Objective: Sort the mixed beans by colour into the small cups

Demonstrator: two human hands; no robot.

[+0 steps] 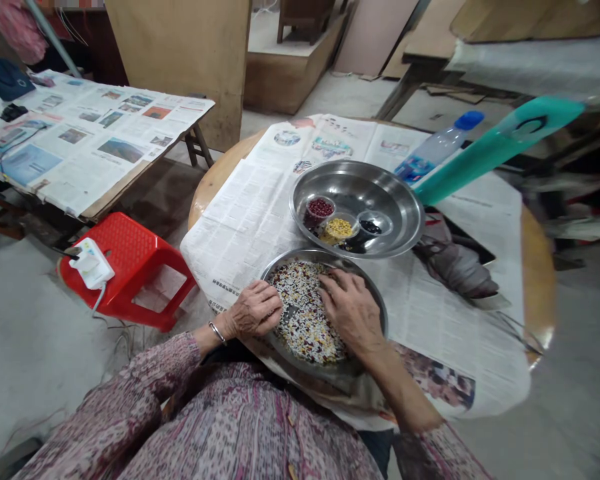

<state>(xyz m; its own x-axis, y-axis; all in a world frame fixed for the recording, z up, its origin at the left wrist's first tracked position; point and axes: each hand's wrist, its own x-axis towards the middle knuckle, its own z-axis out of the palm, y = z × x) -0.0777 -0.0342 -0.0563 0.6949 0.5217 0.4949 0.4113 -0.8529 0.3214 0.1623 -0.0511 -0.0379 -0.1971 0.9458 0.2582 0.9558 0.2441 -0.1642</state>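
Observation:
In front of me a steel basin (383,313) holds a mix of white grains, dark red and black beans and yellow pieces (305,313). My left hand (257,309) is closed at the basin's left rim, fingers curled inward; what they hold, if anything, is hidden. Over the right part of the mix, my right hand (354,308) has bent fingers somewhat apart, the tips down at the grains. Just beyond is a second steel basin (367,175) with small clear cups: red beans (320,208), yellow beans (339,229) and black beans (370,227).
Newspaper (250,200) covers the round table (536,287). Right of the far basin are a plastic bottle (430,152), a long green plastic object (500,150) and a crumpled grey bundle (455,267). A red stool (135,257) bearing a white power strip (91,264) stands left.

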